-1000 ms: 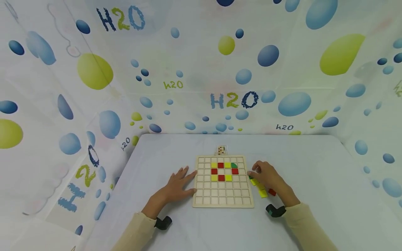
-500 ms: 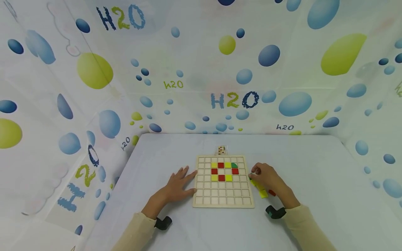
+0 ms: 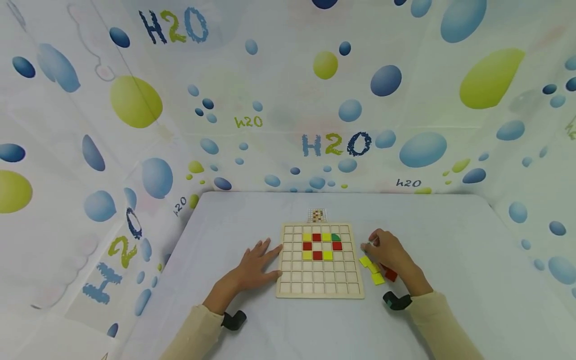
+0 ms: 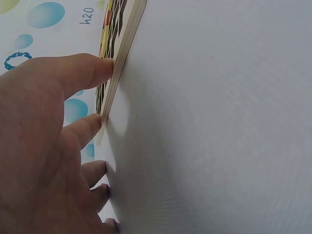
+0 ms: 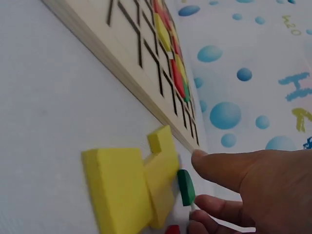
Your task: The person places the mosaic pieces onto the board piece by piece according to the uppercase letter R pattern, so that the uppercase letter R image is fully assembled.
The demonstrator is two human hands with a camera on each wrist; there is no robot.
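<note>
My left hand (image 3: 253,267) lies spread on the table, its thumb and index fingertip against the left edge of a wooden grid board (image 3: 314,287). In the left wrist view these fingertips press the board's side. Right of the board, my right hand (image 3: 390,254) has curled fingers. In the right wrist view a small green tile (image 5: 185,187) stands tilted at its index fingertip, under the thumb. On the board, yellow and red tiles form a ring, with a rounded green tile (image 3: 335,237) at its top right corner.
Several loose yellow tiles (image 3: 377,278) lie between the board and my right hand, with red ones (image 3: 391,275) partly under the hand. A small pattern card (image 3: 317,215) stands behind the board. A printed curtain (image 3: 279,80) hangs behind the table.
My right hand has shifted slightly right, away from the board. The green piece that showed by its fingertips on the table has left that spot. The left hand has not moved.
</note>
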